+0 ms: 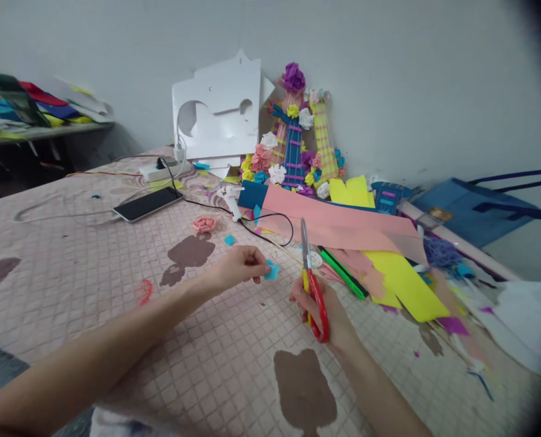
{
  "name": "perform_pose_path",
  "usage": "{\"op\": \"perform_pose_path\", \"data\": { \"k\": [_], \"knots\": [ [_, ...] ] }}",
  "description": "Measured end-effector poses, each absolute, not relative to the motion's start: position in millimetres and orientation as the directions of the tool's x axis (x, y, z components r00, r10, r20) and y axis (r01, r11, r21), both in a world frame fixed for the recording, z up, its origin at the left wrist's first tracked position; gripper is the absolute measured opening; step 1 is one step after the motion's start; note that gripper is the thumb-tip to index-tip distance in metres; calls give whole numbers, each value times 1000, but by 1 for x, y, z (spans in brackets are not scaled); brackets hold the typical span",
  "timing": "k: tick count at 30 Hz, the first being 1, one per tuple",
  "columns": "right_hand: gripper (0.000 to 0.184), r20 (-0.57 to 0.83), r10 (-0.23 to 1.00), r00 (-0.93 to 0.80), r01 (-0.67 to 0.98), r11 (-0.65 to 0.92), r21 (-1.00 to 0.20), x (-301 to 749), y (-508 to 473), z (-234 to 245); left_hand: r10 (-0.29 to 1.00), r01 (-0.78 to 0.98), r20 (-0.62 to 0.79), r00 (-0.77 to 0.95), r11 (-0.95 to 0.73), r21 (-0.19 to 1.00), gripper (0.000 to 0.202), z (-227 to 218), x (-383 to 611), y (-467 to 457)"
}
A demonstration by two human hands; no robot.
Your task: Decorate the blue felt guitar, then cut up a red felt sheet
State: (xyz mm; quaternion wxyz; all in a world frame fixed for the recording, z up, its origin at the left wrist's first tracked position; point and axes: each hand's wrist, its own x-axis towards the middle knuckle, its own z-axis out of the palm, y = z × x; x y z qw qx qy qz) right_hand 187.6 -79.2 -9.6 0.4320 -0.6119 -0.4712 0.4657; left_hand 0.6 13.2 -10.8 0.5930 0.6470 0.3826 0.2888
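My left hand (239,267) pinches a small blue paper scrap (271,271) just above the patterned cloth. My right hand (321,311) grips red and yellow handled scissors (310,281), blades closed and pointing away from me, a little right of the scrap. The scissors and the scrap do not touch. Just past the scissor tip lie a long pink paper sheet (338,221) and a yellow sheet (404,282).
A glue gun (231,198) with a black cord, a phone (147,204), a power strip (164,170), a pink paper rose (204,224) and green pens (343,273) lie ahead. Flower-covered craft models (298,145) and white cardboard (218,112) lean on the wall. A blue bag (470,209) sits right.
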Motion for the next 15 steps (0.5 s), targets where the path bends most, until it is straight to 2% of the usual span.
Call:
{"op": "perform_pose_path", "data": {
  "k": [3, 7, 15],
  "knots": [
    [36, -110, 989, 96, 113, -121, -986, 186, -78, -12, 836, 118, -11, 549, -64, 991, 19, -8, 11, -9],
    [29, -72, 995, 73, 137, -82, -987, 185, -77, -15, 847, 203, 73, 527, -209, 957, 12, -8, 16, -24],
    [21, -50, 994, 99, 223, -71, -972, 185, -77, -12, 785, 112, -146, 603, 98, 989, 29, -11, 16, -16]
  ]
}}
